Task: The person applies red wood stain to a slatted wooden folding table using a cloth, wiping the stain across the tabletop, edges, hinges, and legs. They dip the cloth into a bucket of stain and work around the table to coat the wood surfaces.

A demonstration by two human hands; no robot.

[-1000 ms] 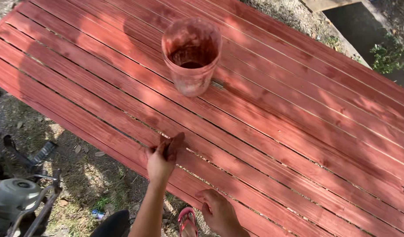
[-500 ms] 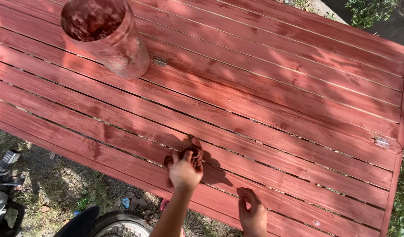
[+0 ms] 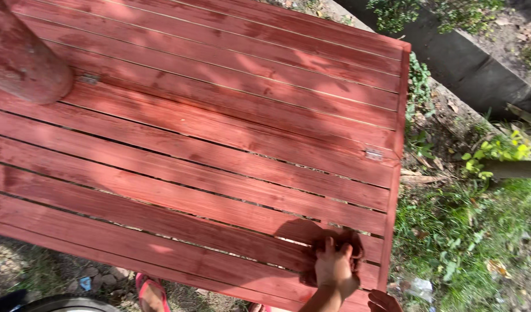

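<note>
Fingers of left hand (image 3: 334, 268) curl round dark rag (image 3: 347, 247) on slats (image 3: 219, 150).

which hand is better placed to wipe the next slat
Likely left: the left hand already presses the dark rag on the red slatted panel. The right hand sits off the edge, barely visible.

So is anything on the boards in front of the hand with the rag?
Nothing visible. The left hand presses a dark rag on the red slatted tabletop near its right edge. The only other thing on it, a paint-stained bucket, stands far away at the top-left corner.
</note>
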